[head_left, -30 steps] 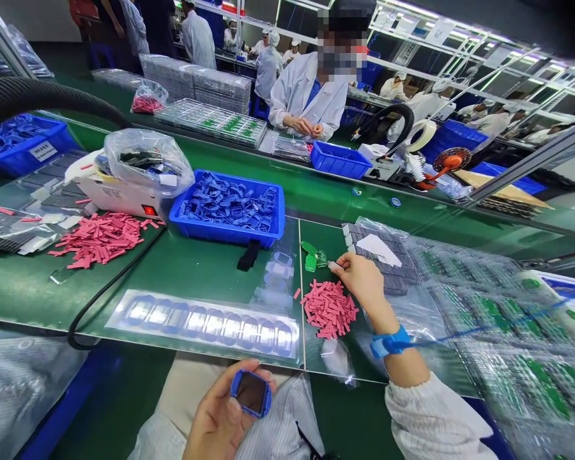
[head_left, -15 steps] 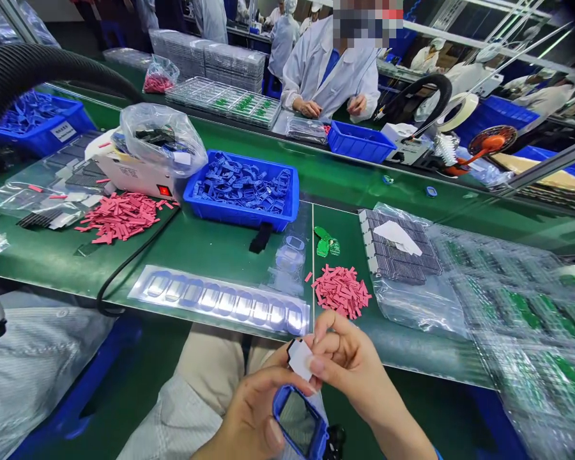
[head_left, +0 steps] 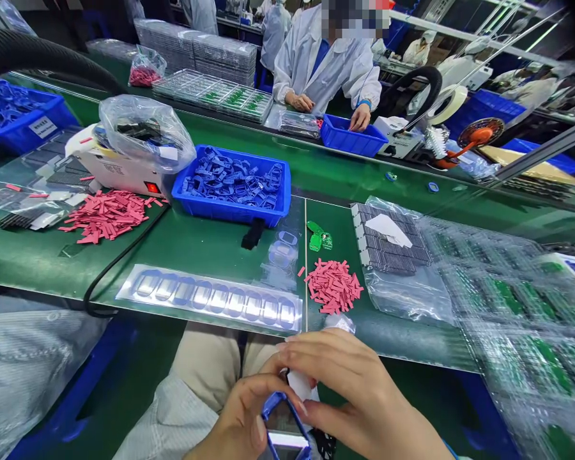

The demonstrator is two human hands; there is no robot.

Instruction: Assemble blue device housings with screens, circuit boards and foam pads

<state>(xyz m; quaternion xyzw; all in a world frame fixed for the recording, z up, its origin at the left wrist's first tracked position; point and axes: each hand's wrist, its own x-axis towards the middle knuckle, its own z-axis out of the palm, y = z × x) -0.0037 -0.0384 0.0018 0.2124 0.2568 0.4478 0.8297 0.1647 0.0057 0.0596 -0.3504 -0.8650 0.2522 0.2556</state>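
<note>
My left hand point(head_left: 242, 418) holds a blue plastic frame point(head_left: 283, 425) low at the bottom of the view, its lower part cut off by the picture edge. My right hand point(head_left: 359, 396) comes over from the right, with its fingers on a small white film tab point(head_left: 299, 384). That tab sits against the top of the blue frame, and my fingers partly hide it. Beyond my hands lie a pile of pink strips point(head_left: 333, 286) and several small green pieces point(head_left: 316, 237) on the green belt point(head_left: 211, 246).
A blue tray of blue frames point(head_left: 230, 188) stands beyond a transparent sheet with rounded windows point(head_left: 208, 297). A bag of grey parts point(head_left: 393, 239) and wrapped green boards point(head_left: 517, 313) lie to the right. Across the belt, a co-worker's hand point(head_left: 360, 118) rests at a smaller blue tray point(head_left: 352, 137).
My right hand has left the belt and come in to the blue frame, now with the white tab. The frame has dropped lower in view. The co-worker's hand has moved to the small tray.
</note>
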